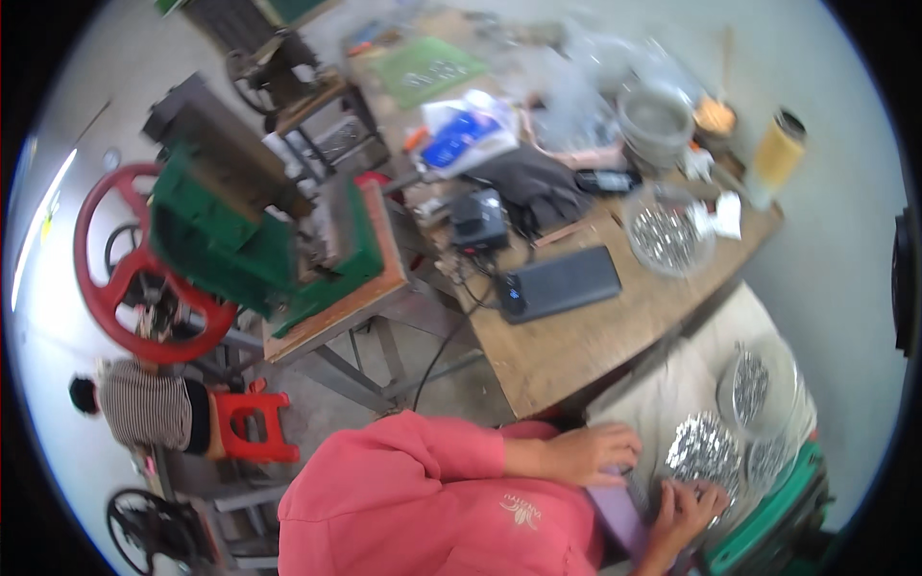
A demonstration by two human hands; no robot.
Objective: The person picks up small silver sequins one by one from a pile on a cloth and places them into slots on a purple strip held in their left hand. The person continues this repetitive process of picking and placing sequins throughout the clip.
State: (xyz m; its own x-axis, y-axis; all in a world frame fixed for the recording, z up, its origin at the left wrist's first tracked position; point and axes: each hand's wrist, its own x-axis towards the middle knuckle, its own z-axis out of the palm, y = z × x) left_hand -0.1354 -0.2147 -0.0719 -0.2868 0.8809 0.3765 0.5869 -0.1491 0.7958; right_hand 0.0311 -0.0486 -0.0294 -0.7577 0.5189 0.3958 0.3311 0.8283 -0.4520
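Observation:
My left hand (pixel 597 455) reaches in from a pink sleeve, its fingers bent together at the upper end of a purple, block-like thing (pixel 619 516). Whatever lies between those fingertips is too small or hidden to name. Close by on the right, my right hand (pixel 688 516) touches the lower edge of a heap of small shiny metal parts (pixel 701 444); its fingers are bent and apart. The heap lies on a pale cloth (pixel 645 411). Beside it stands a clear round tub (pixel 789 389) with more small metal parts, and a further clear container (pixel 768 468) sits just below.
A wooden table (pixel 538 363) holds a black power bank (pixel 562 284), a bowl of metal parts (pixel 667 230), a yellow cylinder (pixel 778 154) and cables. Left stands a green press (pixel 221 230) with a red handwheel (pixel 88 245). Another person (pixel 149 408) sits by a red stool (pixel 257 422).

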